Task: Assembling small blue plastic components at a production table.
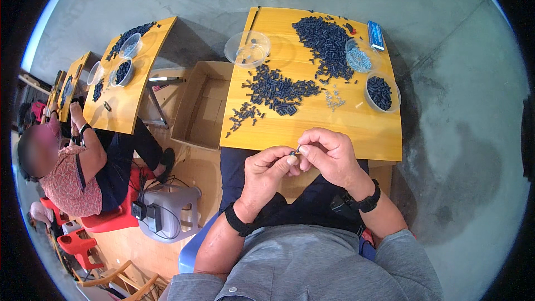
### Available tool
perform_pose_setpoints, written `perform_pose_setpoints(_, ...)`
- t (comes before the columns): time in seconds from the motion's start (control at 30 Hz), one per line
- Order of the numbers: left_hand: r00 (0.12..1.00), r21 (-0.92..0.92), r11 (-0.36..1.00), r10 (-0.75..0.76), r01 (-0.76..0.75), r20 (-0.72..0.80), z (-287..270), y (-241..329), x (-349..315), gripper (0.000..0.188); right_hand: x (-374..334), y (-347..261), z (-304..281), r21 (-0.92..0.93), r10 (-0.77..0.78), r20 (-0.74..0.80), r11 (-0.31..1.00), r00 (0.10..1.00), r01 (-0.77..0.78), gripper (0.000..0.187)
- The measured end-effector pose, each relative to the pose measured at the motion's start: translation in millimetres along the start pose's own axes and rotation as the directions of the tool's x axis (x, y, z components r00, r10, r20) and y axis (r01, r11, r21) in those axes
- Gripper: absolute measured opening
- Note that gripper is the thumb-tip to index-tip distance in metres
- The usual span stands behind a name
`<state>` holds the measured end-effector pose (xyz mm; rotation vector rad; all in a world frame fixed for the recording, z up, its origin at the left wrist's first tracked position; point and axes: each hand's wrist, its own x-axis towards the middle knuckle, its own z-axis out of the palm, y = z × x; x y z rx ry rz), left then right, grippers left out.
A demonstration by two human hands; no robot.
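Close together over my lap, just off the table's near edge, are both hands. My left hand pinches a small black cylindrical piece between thumb and fingertips. My right hand has its thumb and forefinger pressed together against the end of that piece; whatever tiny thing they hold is too small to make out. Beyond the hands, a pile of black cylindrical pieces lies on the yellow table. Small silvery bits are scattered to its right.
A larger black pile covers the table's far part. Nearby stand a tub of pale blue bits, a tub of black pieces, a clear bowl and a blue box. Left are a cardboard box and a seated co-worker.
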<state>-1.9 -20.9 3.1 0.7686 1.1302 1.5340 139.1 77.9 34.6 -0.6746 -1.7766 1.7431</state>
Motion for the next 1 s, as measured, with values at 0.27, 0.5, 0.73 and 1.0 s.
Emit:
perform_pose_setpoints(0.27,1.0,0.04,0.999,-0.002,0.002,-0.002,-0.5,3.9,-2.0,0.013,-1.2,-2.0,3.4,-0.062,-0.059,0.005,0.996,0.998,0.059,0.008)
perform_pose_setpoints(0.5,0.999,0.071,0.996,0.049,-0.048,0.0,-1.5,2.9,-1.0,0.012,-0.3,-1.5,3.6,-0.07,-0.053,0.01,0.996,0.999,0.054,0.006)
perform_pose_setpoints(0.73,0.999,0.055,0.997,0.05,-0.05,0.007,-1.2,1.5,-0.2,0.013,0.8,1.0,1.8,-0.068,-0.078,0.006,0.995,0.997,0.078,0.007)
perform_pose_setpoints(1.0,0.999,0.099,0.994,0.037,-0.039,0.023,-2.3,2.5,1.0,0.012,2.1,3.2,0.9,-0.179,-0.164,0.041,0.969,0.986,0.168,0.008)
